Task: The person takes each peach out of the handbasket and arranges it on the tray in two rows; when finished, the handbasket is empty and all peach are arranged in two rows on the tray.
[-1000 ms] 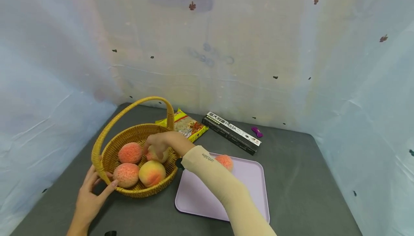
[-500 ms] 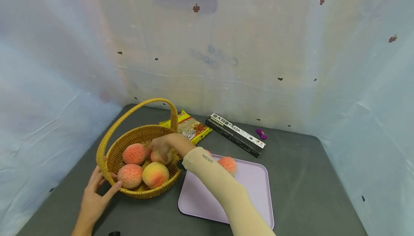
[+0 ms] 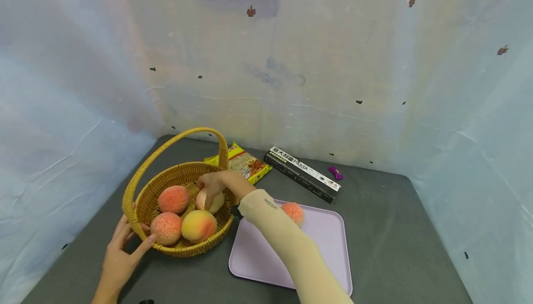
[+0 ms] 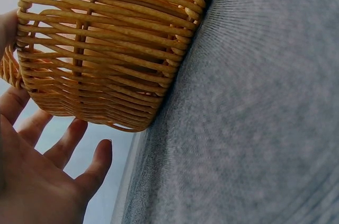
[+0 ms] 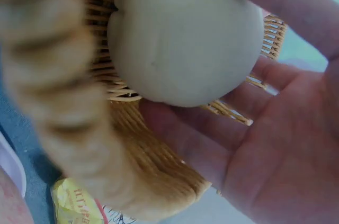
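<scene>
A yellow wicker basket with a tall arched handle stands at the left of the table. Its near-left rim is held by my left hand, thumb on one side and fingers on the other; the left wrist view shows those fingers against the wicker. Inside the basket, my right hand holds a pale peach between thumb and fingers. The right wrist view shows that peach close up. Around it in the basket lie two pink peaches, one farther and one nearer, and a yellow-orange peach.
A lilac tray lies right of the basket, bearing a pink peach; my right forearm crosses over it. Behind are a yellow food packet, a black pasta box and a purple wrapped sweet. Plastic sheeting surrounds the table.
My right hand has shifted slightly right within the basket, and the peach in it shows a paler side. A pink bit glimpsed behind the sleeve is now hidden. The left hand stays on the rim.
</scene>
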`<state>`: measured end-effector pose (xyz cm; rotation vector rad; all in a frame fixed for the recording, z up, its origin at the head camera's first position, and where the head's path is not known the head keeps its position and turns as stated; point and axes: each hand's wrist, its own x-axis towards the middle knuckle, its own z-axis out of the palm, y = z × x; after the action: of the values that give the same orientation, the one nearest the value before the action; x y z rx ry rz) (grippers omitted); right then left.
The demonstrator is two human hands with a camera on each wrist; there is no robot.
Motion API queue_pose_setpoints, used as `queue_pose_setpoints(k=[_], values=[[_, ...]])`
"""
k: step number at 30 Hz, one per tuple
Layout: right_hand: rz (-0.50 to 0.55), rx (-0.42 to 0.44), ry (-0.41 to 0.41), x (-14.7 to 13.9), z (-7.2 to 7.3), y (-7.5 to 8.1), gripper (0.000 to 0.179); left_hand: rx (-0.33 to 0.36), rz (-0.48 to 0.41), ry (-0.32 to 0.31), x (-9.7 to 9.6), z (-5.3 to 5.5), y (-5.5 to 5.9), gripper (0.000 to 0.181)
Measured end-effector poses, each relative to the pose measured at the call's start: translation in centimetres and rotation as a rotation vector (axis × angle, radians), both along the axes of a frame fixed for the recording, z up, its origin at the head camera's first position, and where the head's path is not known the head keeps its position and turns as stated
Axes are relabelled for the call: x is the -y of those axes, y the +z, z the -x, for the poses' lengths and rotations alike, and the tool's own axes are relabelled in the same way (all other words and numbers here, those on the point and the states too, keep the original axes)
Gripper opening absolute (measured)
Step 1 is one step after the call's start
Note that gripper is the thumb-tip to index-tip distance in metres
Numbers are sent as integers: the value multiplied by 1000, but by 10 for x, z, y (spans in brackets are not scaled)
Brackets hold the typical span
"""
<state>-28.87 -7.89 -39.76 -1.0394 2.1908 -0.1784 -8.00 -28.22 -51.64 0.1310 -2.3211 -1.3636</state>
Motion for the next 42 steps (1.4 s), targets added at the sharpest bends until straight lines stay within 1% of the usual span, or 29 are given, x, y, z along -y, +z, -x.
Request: queue_pose_setpoints(k=[4, 6, 10, 12, 16, 18, 22, 27, 31, 33, 37, 42], values=[[1, 10, 35, -2, 0, -3, 67, -6, -4, -7, 0, 0, 1, 25], [14, -2, 61, -3, -1, -5, 68, -9, -6, -12, 0, 0, 2, 25], [82, -12, 87, -6, -2, -8, 70, -12, -8, -16, 2, 0, 1, 25], [119, -27, 87, -9, -2, -9, 69, -12, -7, -16, 2, 0, 2, 25], [202, -48, 72, -15, 0, -7, 67, -5, -6, -15, 1, 1, 2, 25], [248, -40, 59, -19, 0, -4, 67, -4, -9, -13, 1, 1, 1, 25], [349, -1, 22, -28, -2, 1, 69, -18, -26, -16, 2, 1, -1, 26], [497, 76, -26, -42, -8, 3, 68, -40, -45, -30, 4, 1, -5, 26], [615, 141, -43, -56, -12, 4, 68, -34, -49, -27, 3, 2, -5, 26], [663, 152, -53, -64, -14, 5, 67, -34, -50, -24, 3, 2, -4, 26], [728, 163, -79, -85, -16, 11, 67, -43, -45, -22, 1, 2, -3, 26], [764, 144, -100, -109, -20, 20, 67, -50, -48, -31, 2, 3, -3, 26]])
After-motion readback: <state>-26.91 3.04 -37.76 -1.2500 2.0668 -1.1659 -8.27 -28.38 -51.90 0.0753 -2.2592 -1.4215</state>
